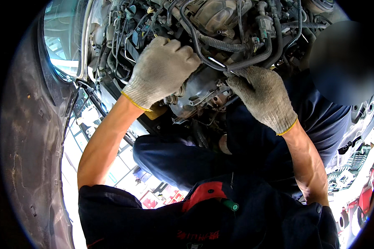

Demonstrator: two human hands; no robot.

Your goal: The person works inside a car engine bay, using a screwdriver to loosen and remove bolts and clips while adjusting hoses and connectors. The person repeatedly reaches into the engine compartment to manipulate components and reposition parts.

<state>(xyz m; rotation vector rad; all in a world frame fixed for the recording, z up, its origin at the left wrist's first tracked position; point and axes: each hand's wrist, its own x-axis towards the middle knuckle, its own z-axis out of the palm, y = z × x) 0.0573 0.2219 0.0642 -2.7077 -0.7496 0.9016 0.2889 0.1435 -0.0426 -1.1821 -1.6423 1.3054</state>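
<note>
My left hand [162,70], in a pale knit glove with a yellow cuff edge, is closed in a fist over the engine bay. Its fingertips are curled out of sight beside thin wiring [141,37], so anything in them is hidden. A matching glove covers my right hand [264,93], whose thumb and fingers are pinched together at a black hose [250,62]. A narrow shiny strip [217,62] shows along the hose just left of those fingertips. What the right fingers grip is too small to make out. Between the hands lies a grey metal engine part [191,97].
A ribbed conduit [224,45] and several hoses cross the engine bay ahead. At the left stands a large dark, dirty panel [27,128] beside window glass [62,35]. A blurred dark round shape [347,62] is at the right. Metal tools [355,162] lie in a tray lower right.
</note>
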